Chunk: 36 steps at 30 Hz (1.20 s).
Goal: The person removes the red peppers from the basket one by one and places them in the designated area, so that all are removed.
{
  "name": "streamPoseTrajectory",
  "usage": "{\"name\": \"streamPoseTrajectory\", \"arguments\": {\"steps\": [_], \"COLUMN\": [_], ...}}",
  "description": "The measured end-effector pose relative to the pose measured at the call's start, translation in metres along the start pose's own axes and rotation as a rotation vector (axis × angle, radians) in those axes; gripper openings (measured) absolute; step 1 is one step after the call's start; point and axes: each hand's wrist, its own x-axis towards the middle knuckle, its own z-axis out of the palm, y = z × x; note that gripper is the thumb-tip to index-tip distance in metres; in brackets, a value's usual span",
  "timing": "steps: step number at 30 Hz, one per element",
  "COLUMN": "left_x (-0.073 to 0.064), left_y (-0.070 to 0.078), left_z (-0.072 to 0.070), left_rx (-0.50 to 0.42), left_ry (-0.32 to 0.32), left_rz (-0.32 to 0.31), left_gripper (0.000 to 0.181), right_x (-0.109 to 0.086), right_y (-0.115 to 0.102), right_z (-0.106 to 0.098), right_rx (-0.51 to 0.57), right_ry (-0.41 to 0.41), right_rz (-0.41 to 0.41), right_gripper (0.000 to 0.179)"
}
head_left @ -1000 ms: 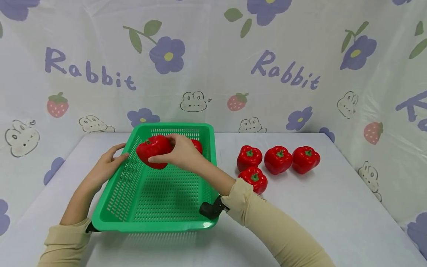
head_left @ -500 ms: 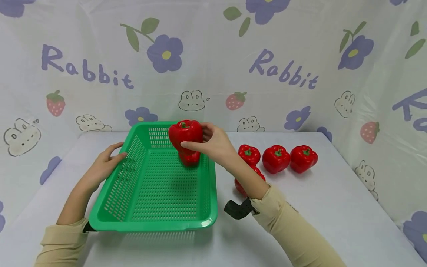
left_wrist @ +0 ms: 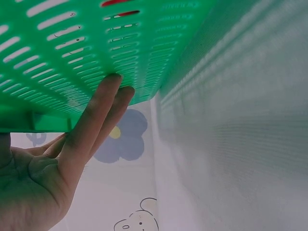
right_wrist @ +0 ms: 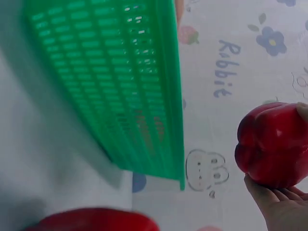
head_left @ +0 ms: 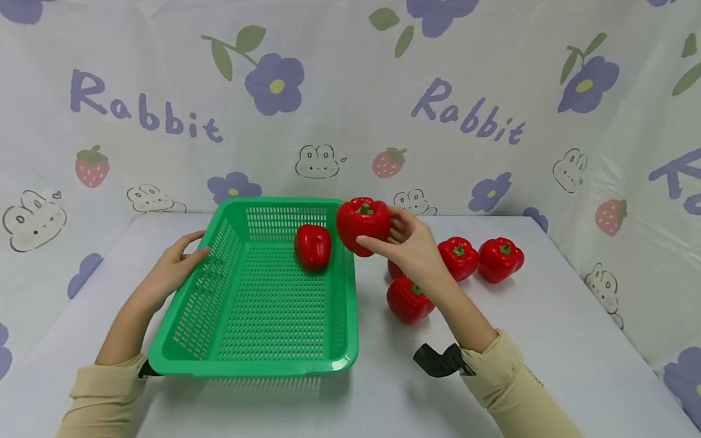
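Observation:
My right hand (head_left: 417, 250) grips a red bell pepper (head_left: 364, 226) in the air, just over the right rim of the green basket (head_left: 253, 368). Thumb and fingers hold the pepper from its right side, its green stem facing up. In the right wrist view the held bell pepper (right_wrist: 272, 144) is well above the table. On the basket's left side, my left hand (head_left: 174, 267) holds the rim, thumb at the top edge; in the left wrist view its fingers (left_wrist: 91, 120) lie straight along the slotted outer wall. Another red bell pepper (head_left: 313, 247) lies inside, towards the back right.
Several more red peppers stand on the white table (head_left: 547, 340) right of the basket: a near one (head_left: 409, 300), one (head_left: 459, 258) behind the right forearm, a rightmost one (head_left: 501, 260), and one (head_left: 394, 269) partly hidden by the hand. A patterned curtain (head_left: 350, 97) hangs behind.
My right hand has carried the pepper rightwards from over the basket's left part to its right rim, uncovering the pepper inside. My left hand stays at the basket's left side.

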Motion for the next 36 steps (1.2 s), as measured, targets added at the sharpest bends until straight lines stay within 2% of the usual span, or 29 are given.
{"name": "streamPoseTrajectory", "arguments": {"steps": [6, 15, 29, 36], "left_x": [0.001, -0.001, 0.001, -0.002], "left_y": [0.0, 0.004, -0.001, 0.0], "left_z": [-0.001, -0.003, -0.002, -0.002], "left_rx": [0.001, 0.018, -0.014, -0.02], "left_ry": [0.0, 0.015, 0.008, 0.001], "left_rz": [0.001, 0.021, 0.029, 0.022], "left_gripper": [0.066, 0.066, 0.066, 0.066], "right_x": [-0.01, -0.029, -0.056, -0.069], "right_y": [0.019, 0.044, 0.099, 0.127], "right_z": [-0.028, -0.062, -0.094, -0.104], "right_rx": [-0.017, 0.029, 0.055, 0.018], "right_ry": [0.047, 0.109, 0.167, 0.151], "right_rz": [0.036, 0.077, 0.016, 0.048], "right_gripper": [0.073, 0.078, 0.07, 0.07]}}
